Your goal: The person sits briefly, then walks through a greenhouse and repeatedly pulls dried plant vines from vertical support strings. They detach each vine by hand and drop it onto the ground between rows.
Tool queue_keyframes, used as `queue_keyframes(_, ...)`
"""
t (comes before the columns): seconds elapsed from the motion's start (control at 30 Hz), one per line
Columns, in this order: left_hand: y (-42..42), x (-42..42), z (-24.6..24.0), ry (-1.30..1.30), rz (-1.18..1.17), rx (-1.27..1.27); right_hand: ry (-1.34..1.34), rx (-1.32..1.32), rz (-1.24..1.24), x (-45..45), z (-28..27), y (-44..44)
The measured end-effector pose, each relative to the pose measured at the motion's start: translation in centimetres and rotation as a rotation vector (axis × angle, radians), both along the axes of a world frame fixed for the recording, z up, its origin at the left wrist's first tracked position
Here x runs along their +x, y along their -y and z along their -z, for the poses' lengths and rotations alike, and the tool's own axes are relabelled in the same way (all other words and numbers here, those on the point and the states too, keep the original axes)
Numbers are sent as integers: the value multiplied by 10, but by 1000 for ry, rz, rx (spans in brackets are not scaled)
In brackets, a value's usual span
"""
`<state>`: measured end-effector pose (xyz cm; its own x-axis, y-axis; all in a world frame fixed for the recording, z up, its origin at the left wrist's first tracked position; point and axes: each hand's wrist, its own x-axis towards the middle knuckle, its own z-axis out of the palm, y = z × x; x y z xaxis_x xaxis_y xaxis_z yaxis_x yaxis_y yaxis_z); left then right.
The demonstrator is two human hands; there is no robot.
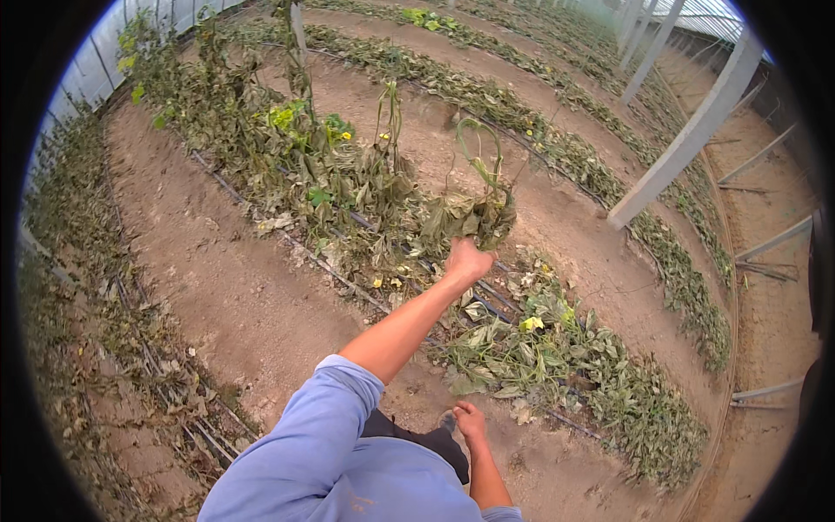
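Note:
With my left arm stretched forward, my left hand (pixel 471 260) grips a bunch of wilted vine (pixel 466 218) over the planted row. Its brown, drooping leaves hang around my fingers, and a green stem (pixel 486 147) loops up above them. My right hand (pixel 471 421) hangs low beside my leg, its fingers loosely curled, with nothing visible in it. Just beyond that hand lies a heap of drying vines (pixel 528 355) with a yellow flower (pixel 531 323). Black drip hoses (pixel 489 305) run along the soil under my left hand.
Withered plants (pixel 222 111) still stand upright at the row's far left. Bare soil paths (pixel 215 293) separate the rows. A leaning concrete post (pixel 691 130) rises at right, with several more behind it. Plastic sheeting (pixel 85 59) walls the left side.

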<state>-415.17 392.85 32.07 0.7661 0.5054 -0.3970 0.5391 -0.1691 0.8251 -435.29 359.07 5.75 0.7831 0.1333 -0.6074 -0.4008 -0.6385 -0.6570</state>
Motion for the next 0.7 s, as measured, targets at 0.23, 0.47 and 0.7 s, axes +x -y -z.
queue_keyframes(0.23,-39,46,32,201,47,-421,-160,138,380,-89,-61,-64)
queue_keyframes(0.47,-40,7,47,128,245,-913,-8,275,478,-76,-113,-105)
queue_keyframes(0.7,-37,-79,22,150,108,-1233,385,629,464,32,-210,-160)
